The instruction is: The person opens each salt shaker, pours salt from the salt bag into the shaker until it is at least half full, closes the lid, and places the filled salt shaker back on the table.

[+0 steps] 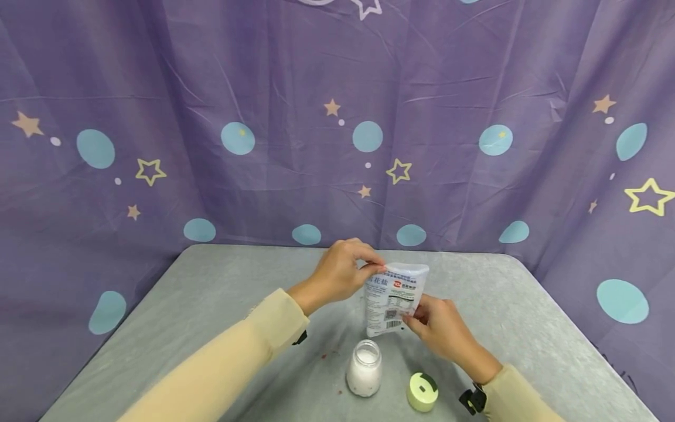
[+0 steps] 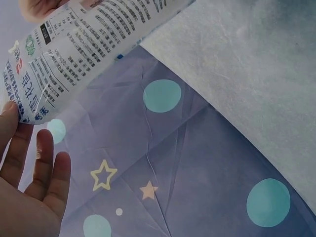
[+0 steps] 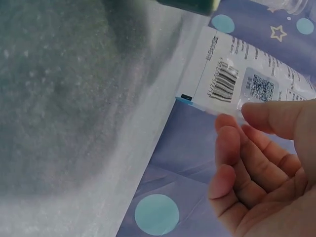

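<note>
Beyond the glass jar [image 1: 364,375], steady the salt packet [image 1: 384,299] without squeezing, pinched by the left hand [image 1: 343,271] at its top corner and the right hand [image 1: 442,328] lower down.

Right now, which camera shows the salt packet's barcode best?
The right wrist view: the barcode is large and unobstructed there. The head view shows it only small; the left wrist view doesn't show it.
</note>
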Demonstrator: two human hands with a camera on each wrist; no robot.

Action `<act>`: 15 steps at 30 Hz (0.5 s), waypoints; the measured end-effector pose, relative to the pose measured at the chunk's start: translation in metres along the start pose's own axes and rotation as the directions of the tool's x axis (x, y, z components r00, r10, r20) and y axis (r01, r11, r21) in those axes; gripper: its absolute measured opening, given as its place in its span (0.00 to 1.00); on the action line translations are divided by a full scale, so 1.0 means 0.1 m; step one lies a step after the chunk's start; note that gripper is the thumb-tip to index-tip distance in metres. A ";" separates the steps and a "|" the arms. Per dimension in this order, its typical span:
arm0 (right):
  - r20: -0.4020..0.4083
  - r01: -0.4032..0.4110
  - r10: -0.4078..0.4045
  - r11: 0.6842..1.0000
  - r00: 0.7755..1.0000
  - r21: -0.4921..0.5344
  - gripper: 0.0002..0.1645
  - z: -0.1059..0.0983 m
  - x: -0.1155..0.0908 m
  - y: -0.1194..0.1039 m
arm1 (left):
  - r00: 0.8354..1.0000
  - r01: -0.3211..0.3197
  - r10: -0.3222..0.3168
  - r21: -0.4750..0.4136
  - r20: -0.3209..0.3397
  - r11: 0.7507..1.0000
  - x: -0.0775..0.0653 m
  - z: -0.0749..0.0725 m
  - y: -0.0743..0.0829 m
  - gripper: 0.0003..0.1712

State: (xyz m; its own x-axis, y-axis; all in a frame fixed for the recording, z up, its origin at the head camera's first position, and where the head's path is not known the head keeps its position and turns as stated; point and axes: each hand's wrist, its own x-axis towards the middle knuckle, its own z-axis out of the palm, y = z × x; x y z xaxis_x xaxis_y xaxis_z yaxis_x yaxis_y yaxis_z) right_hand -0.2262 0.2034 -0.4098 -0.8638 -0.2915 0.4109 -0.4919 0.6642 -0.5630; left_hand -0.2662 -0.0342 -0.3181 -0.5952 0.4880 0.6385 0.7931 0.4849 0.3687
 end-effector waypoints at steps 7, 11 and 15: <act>-0.005 -0.043 0.043 0.999 0.999 -0.004 0.14 0.05 0.05 0.03 | 1.000 0.028 -0.028 0.038 -0.014 0.999 0.04 0.06 -0.06 0.05; 0.015 -0.083 0.083 0.996 0.996 -0.011 0.13 0.08 0.06 0.06 | 0.997 0.081 -0.081 0.070 -0.005 0.994 0.04 0.10 -0.10 0.06; 0.027 -0.106 0.106 0.994 0.994 -0.010 0.13 0.11 0.06 0.08 | 0.991 0.134 -0.135 0.062 0.014 0.989 0.03 0.11 -0.12 0.07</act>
State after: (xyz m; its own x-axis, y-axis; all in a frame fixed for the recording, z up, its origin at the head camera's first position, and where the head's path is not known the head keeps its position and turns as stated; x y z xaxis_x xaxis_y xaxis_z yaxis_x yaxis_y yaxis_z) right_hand -0.2368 0.1996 -0.4193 -0.9136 -0.2378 0.3297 -0.3968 0.6983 -0.5958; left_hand -0.2787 -0.0300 -0.3281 -0.6985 0.4282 0.5734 0.6968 0.5896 0.4084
